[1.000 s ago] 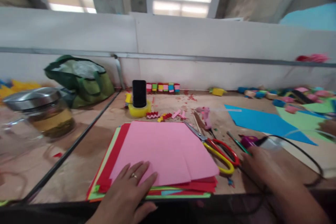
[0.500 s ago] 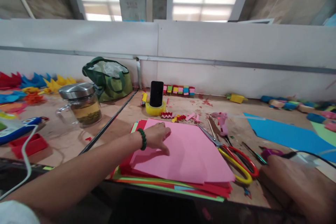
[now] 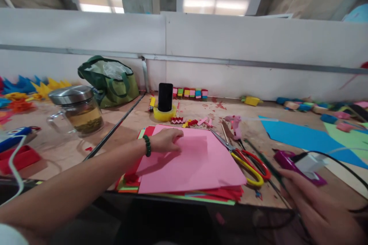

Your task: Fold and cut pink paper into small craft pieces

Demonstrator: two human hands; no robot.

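My left hand (image 3: 166,140) rests on the pink paper (image 3: 192,172), the top sheet of a stack of coloured sheets at the table's front edge. Its thumb and fingers are apart, and a green bead bracelet circles the wrist. At the lower right my right hand (image 3: 319,203) is closed on a thin dark green pencil (image 3: 266,164), which slants up and left over the table and is smeared by motion. Between the hands lie scissors (image 3: 230,146) with one red and one yellow handle, beside the stack. A pink glue gun (image 3: 236,127) sits behind them.
A purple power strip (image 3: 283,159) with a white plug lies near my right hand, trailing cables. Blue paper (image 3: 304,139) is behind it. A phone (image 3: 165,97) stands in a yellow tape roll (image 3: 164,114). A glass tea mug (image 3: 83,116) and green bag (image 3: 123,90) stand left.
My right hand has taken the pencil off the table and raised its tip. On the pink paper, my left hand's fingers have drawn in somewhat. The view has shifted slightly.
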